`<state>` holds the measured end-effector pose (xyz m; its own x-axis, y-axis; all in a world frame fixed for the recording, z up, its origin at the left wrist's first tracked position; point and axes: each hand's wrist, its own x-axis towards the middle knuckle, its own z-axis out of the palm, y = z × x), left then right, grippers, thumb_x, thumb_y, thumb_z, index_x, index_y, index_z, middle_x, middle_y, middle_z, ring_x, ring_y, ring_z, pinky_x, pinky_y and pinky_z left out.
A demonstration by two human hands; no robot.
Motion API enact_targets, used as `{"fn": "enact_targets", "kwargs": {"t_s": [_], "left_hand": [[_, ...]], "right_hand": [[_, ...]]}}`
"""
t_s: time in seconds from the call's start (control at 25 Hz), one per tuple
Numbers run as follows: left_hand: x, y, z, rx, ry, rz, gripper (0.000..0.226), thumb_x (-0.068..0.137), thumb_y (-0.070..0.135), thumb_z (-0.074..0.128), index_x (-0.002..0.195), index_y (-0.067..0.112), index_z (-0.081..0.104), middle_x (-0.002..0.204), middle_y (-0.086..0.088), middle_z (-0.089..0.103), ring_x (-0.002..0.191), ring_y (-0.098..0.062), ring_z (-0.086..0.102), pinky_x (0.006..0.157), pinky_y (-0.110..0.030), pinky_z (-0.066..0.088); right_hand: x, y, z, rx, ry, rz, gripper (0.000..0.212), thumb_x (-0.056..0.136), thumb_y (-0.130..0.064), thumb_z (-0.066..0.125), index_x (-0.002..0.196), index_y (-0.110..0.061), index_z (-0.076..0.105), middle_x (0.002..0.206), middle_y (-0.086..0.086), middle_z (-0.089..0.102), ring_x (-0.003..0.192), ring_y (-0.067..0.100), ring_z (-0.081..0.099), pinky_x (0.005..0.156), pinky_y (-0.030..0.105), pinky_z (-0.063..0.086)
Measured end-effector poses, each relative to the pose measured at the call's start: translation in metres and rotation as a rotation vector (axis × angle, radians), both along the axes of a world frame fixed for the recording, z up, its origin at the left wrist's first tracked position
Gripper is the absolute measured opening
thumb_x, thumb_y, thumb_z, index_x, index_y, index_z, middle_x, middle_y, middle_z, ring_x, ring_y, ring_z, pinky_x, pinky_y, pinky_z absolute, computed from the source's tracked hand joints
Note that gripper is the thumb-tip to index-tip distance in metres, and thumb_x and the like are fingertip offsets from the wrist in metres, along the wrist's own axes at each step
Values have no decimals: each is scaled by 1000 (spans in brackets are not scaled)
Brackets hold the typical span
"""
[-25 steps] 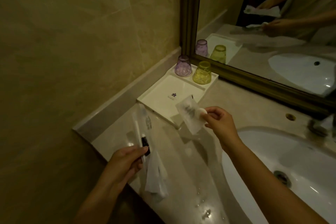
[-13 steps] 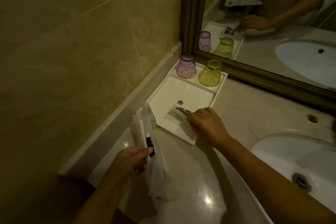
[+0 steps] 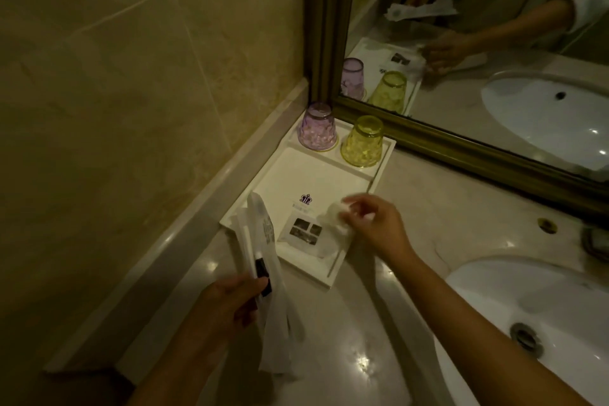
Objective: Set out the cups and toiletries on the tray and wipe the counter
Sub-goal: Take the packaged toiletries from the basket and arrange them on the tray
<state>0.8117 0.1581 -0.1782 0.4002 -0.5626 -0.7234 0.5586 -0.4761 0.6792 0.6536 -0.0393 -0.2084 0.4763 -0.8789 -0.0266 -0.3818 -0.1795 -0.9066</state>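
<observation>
A white tray (image 3: 290, 171) with a purple crest sits in the counter's corner. A purple cup (image 3: 317, 127) and a yellow cup (image 3: 362, 141) stand upside down at its far end. A clear sachet with a dark label (image 3: 304, 232) lies flat on the tray's near part. My right hand (image 3: 375, 224) hovers over the tray's right edge, fingers curled round a small white item (image 3: 337, 212). My left hand (image 3: 227, 303) grips a bundle of wrapped toiletry packets (image 3: 263, 260) above the counter, near the tray's front corner.
The beige stone counter (image 3: 428, 208) runs right to a white sink basin (image 3: 543, 313) with a metal drain (image 3: 524, 334). A gold-framed mirror (image 3: 494, 43) backs the counter. A tiled wall and ledge (image 3: 184, 241) close off the left side.
The sachet that my right hand carried now lies flat on the tray. My right hand has lifted off it and drawn right. My left hand still holds the packets.
</observation>
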Motion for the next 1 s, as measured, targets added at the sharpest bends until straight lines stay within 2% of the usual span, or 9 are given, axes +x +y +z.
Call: {"fn": "enact_targets", "kwargs": {"t_s": [0.04, 0.12, 0.2, 0.24, 0.32, 0.56, 0.76, 0.88, 1.0], "left_hand": [[0, 0, -1, -2, 11, 2, 3, 66, 9, 71, 64, 9, 73, 49, -2, 63, 41, -8, 56, 43, -21, 48], [1, -1, -4, 2, 15, 7, 10, 68, 8, 69, 59, 10, 73, 49, -1, 64, 41, -8, 56, 47, -23, 46], [0, -2, -5, 1, 11, 14, 5, 66, 9, 69, 63, 10, 73, 52, -2, 65, 45, -10, 55, 53, -27, 42], [0, -3, -6, -1, 7, 8, 4, 66, 9, 69, 66, 9, 73, 53, -3, 66, 47, -11, 55, 54, -28, 41], [1, -7, -9, -4, -3, -7, 10, 71, 8, 67, 64, 9, 74, 53, -4, 66, 47, -12, 56, 55, -28, 40], [7, -14, -11, -37, 34, -18, 8, 62, 13, 68, 62, 10, 75, 56, -5, 70, 44, -11, 61, 42, -20, 46], [8, -17, -14, -28, 34, -40, 12, 56, 17, 69, 63, 9, 75, 57, -5, 69, 45, -10, 59, 43, -19, 45], [8, -16, -17, -11, 44, -39, 18, 54, 17, 71, 69, 7, 74, 59, -6, 69, 48, -12, 59, 45, -21, 46], [10, -15, -16, -11, 38, -46, 20, 54, 17, 72, 71, 7, 74, 60, -6, 69, 50, -13, 59, 47, -21, 47]], "right_hand": [[1, -17, 1, 35, 20, -89, 24, 74, -13, 73, 94, -23, 65, 73, -6, 63, 73, 13, 61, 72, 31, 49], [6, -47, -1, -6, 159, -185, 23, 74, -18, 74, 94, -24, 64, 75, -3, 65, 79, 19, 64, 87, 41, 47], [12, -62, -9, -67, 252, -231, 16, 75, -23, 72, 89, -25, 65, 77, -4, 65, 85, 19, 64, 93, 35, 34], [15, -65, -14, -89, 281, -237, 13, 76, -25, 71, 88, -25, 65, 79, -4, 66, 88, 19, 63, 86, 28, 25], [20, -69, -24, -155, 344, -235, 12, 77, -27, 68, 89, -25, 66, 83, -3, 70, 92, 20, 61, 70, 28, 14], [17, -69, -39, -400, 485, -227, 20, 81, -30, 63, 97, -19, 68, 87, 5, 71, 94, 24, 52, 75, 31, 17], [10, -57, -39, -613, 567, -231, 25, 85, -26, 58, 106, -15, 64, 107, 9, 67, 98, 31, 53, 80, 39, 28], [7, -37, -44, -776, 632, -112, 21, 86, -25, 53, 101, -16, 65, 101, 5, 71, 92, 30, 54, 80, 39, 25], [8, -30, -47, -741, 740, -24, 29, 91, -30, 43, 106, -17, 65, 109, 1, 70, 102, 28, 53, 88, 42, 26]]}}
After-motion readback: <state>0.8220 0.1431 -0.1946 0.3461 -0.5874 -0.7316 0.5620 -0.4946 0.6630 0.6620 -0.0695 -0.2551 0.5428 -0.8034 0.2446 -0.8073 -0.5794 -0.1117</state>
